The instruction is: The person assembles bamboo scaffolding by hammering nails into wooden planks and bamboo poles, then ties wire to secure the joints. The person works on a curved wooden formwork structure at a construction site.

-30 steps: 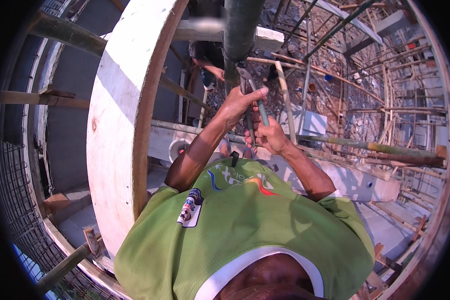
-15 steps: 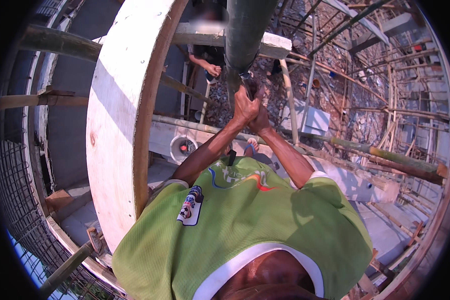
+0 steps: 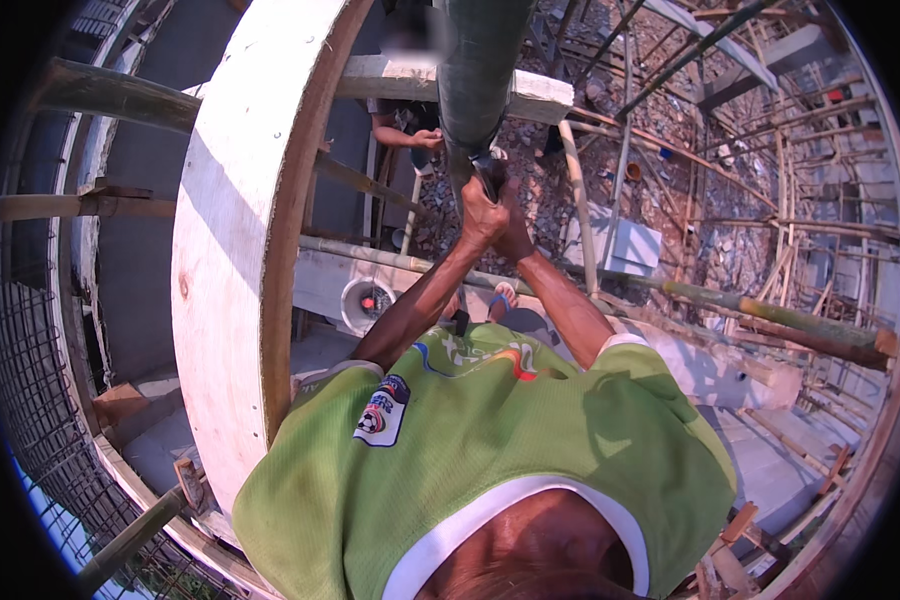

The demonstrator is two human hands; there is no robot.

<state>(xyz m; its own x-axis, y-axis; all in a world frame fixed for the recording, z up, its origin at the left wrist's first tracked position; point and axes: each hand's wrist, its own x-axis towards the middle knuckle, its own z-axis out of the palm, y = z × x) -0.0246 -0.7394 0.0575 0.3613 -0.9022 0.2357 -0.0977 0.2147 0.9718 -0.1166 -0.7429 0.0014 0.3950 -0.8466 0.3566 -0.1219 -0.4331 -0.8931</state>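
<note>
A thick dark-green bamboo pole [image 3: 482,75] runs down from the top middle, in front of a pale wooden crosspiece [image 3: 542,95]. Both my arms reach forward to the pole's lower end. My left hand [image 3: 482,218] is closed around a dark narrow thing [image 3: 489,172] whose kind I cannot make out. Pressed against its right side, my right hand [image 3: 512,232] is closed too, with its fingers largely hidden. The dark thing meets the binding round the bamboo and the crosspiece.
A tall pale board [image 3: 225,220] stands close on my left. Beyond the pole is another person's hand [image 3: 426,138]. A white bucket [image 3: 366,303] sits below my left forearm. A horizontal bamboo rail [image 3: 750,300] crosses at right, with rubble [image 3: 570,170] far below.
Both hands have shifted slightly down and to the left in view, still together. The pole and crosspiece appear a little further left. The other person's forearm has changed angle.
</note>
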